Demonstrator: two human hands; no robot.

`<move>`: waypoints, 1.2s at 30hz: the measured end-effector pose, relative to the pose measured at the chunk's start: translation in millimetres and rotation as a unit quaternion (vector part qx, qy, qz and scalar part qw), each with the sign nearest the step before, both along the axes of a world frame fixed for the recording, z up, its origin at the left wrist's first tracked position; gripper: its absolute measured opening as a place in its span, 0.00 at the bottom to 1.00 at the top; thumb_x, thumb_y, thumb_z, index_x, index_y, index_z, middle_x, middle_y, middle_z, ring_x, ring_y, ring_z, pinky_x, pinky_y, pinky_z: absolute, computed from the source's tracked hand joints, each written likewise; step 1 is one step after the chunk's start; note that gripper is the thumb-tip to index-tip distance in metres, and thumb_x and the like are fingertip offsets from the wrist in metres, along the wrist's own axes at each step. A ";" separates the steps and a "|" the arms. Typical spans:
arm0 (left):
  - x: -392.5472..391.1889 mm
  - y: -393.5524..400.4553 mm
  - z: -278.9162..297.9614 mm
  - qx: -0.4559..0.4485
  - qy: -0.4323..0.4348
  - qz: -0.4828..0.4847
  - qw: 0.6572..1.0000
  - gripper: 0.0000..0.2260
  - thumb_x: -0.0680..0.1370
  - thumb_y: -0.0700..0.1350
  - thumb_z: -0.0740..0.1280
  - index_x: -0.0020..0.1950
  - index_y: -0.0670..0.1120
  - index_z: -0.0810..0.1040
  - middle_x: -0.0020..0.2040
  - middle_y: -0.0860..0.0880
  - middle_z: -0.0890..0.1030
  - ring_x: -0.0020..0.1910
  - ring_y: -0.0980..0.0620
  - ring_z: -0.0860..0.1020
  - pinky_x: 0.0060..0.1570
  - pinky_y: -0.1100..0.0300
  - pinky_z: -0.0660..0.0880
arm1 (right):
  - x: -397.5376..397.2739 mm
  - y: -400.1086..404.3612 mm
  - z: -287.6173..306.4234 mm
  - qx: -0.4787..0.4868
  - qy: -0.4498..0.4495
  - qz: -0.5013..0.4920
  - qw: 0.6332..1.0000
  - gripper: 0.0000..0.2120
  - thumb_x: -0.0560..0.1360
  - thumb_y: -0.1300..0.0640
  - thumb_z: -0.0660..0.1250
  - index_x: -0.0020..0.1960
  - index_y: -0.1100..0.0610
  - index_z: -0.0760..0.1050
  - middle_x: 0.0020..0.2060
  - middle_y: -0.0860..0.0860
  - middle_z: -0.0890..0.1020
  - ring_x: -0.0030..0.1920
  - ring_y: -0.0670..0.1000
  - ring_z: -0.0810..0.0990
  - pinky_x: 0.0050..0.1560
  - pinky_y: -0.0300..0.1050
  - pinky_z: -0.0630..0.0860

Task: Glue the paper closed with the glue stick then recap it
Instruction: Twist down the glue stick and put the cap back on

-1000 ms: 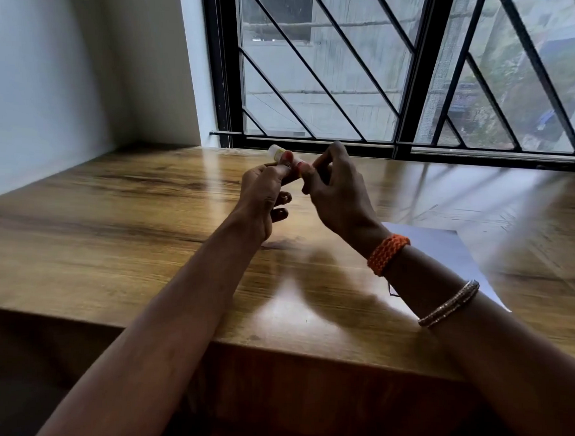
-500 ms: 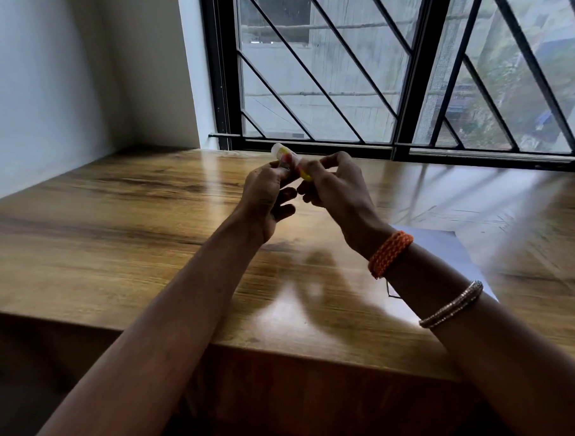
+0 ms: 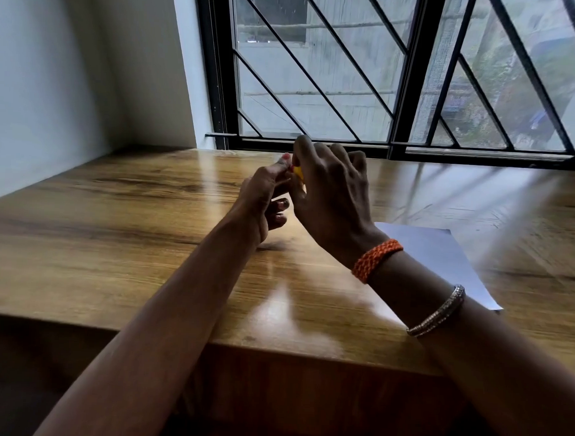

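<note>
Two hands are raised over one wooden table (image 3: 113, 243): one left hand (image 3: 264, 200) and one right hand (image 3: 329, 200). Between them shows one glue stick (image 3: 298, 172), only a small yellow part of it visible. One sheet of white paper (image 3: 442, 254) lies on the table. The right forearm wears two bands: one orange woven bracelet (image 3: 376, 259) and one silver bangle (image 3: 437, 311).

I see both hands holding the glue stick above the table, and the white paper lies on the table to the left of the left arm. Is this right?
One detail is wrong. In the head view the white paper lies on the table to the right, partly under the right forearm, not left of the left arm. The rest holds: the left hand and the right hand hold the glue stick together above the table.
</note>
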State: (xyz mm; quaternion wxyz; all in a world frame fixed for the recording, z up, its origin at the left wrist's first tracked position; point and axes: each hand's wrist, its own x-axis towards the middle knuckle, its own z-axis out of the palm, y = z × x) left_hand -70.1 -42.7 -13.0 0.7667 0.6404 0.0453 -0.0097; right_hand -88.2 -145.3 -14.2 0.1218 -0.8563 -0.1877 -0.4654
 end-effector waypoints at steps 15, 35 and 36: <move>3.1 1.4 -3.1 -0.001 -0.036 0.023 0.999 0.08 0.77 0.51 0.63 0.42 0.49 0.78 0.48 0.55 0.82 0.30 0.56 0.67 0.23 0.68 0.65 | 12.6 -9.4 1.3 0.291 0.184 0.194 0.919 0.09 0.76 0.55 0.66 0.46 0.59 0.68 0.32 0.55 0.79 0.28 0.46 0.75 0.30 0.40 0.72; 3.2 4.8 -4.6 0.062 -0.045 0.118 0.990 0.12 0.75 0.53 0.66 0.50 0.47 0.78 0.43 0.50 0.82 0.32 0.55 0.67 0.28 0.64 0.64 | 25.1 -14.0 -14.6 0.161 0.129 0.038 0.978 0.23 0.64 0.53 0.66 0.55 0.57 0.63 0.38 0.52 0.78 0.39 0.54 0.74 0.39 0.47 0.48; 4.7 7.2 -4.5 0.080 -0.067 0.133 0.986 0.12 0.75 0.53 0.66 0.50 0.46 0.78 0.44 0.48 0.82 0.32 0.54 0.68 0.29 0.62 0.65 | 26.6 -13.4 -15.3 0.166 0.144 0.037 0.975 0.22 0.64 0.53 0.65 0.55 0.56 0.64 0.38 0.52 0.79 0.39 0.55 0.75 0.41 0.47 0.51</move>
